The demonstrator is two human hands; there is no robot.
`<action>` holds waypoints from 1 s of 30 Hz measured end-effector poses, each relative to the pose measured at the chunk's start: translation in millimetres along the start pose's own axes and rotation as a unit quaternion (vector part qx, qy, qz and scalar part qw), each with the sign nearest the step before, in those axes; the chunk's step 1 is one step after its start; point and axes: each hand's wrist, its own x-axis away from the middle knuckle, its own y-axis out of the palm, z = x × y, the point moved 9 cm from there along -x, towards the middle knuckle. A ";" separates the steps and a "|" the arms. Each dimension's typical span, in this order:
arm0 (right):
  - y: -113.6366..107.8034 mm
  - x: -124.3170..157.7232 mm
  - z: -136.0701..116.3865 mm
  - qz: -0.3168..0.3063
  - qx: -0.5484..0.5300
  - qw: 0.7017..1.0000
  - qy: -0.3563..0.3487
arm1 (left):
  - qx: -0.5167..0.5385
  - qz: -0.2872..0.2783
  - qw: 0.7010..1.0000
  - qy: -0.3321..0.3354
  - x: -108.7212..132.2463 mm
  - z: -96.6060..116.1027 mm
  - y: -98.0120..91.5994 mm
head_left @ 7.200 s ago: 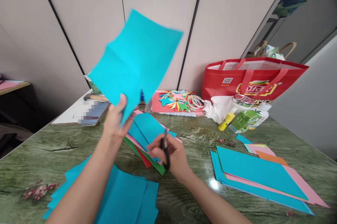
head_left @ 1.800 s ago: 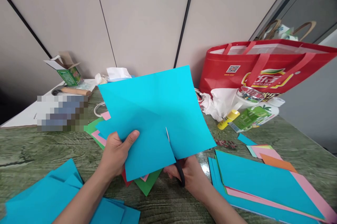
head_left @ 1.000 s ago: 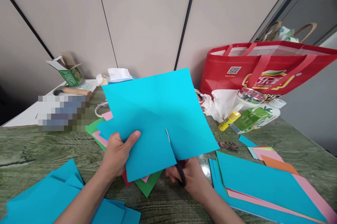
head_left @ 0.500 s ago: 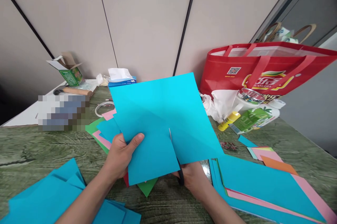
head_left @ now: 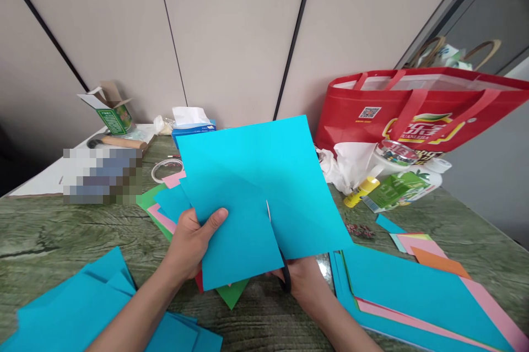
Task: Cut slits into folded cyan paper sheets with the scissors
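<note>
Left hand (head_left: 192, 242): clamped on sheet (head_left: 256, 187), thumb on top. Right hand (head_left: 305, 281): curled through scissors (head_left: 286, 281), blade inside sheet slit.

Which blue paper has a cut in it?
The blue sheet held up by the left hand, slit from its bottom edge above the scissors in the right hand. The left pile and right stack lie flat.
</note>
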 end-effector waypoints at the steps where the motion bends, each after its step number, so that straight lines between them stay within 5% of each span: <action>1: -0.5 -0.1 0.3 0.003 -0.006 1.000 0.006 | 0.001 0.001 1.000 0.000 0.0 0.2 -0.1; 16: 5.1 1.4 10.2 0.007 -0.088 0.991 0.104 | 0.073 -0.008 0.997 -0.020 0.8 -3.5 2.1; 30: -1.1 -2.3 -3.5 0.022 -0.073 0.997 -0.018 | 0.094 -0.032 0.995 -0.030 1.1 -7.7 6.6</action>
